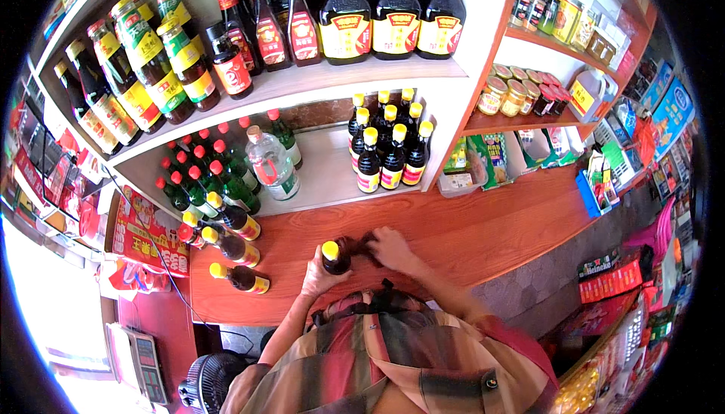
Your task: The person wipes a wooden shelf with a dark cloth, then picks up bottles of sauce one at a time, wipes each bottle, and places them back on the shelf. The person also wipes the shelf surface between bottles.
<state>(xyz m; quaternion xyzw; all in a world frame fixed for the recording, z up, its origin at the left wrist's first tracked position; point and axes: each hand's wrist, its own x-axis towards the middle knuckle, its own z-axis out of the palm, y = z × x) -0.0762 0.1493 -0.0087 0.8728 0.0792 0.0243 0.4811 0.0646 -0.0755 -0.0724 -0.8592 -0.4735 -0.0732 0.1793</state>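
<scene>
My left hand (323,277) is closed around a dark glass sauce bottle (336,261) with a yellow cap, held over the wooden counter (408,227). To its right, my right hand (392,250) grips a dark brown cloth (361,244), which is bunched against the far side of the bottle. Several yellow-capped bottles (242,278) stand on the counter to the left. More yellow-capped bottles (369,160) stand grouped on the white lower shelf. Left of these are green bottles (229,186) with red caps and a large clear plastic bottle (273,162).
Large sauce bottles (346,15) line the upper shelf. Jars (516,97) fill a shelf on the right, above a plastic tub (463,179) and a blue basket (596,192). A red printed carton (147,233) adjoins the counter's left end. A black fan (212,383) and a scale (144,366) are lower left.
</scene>
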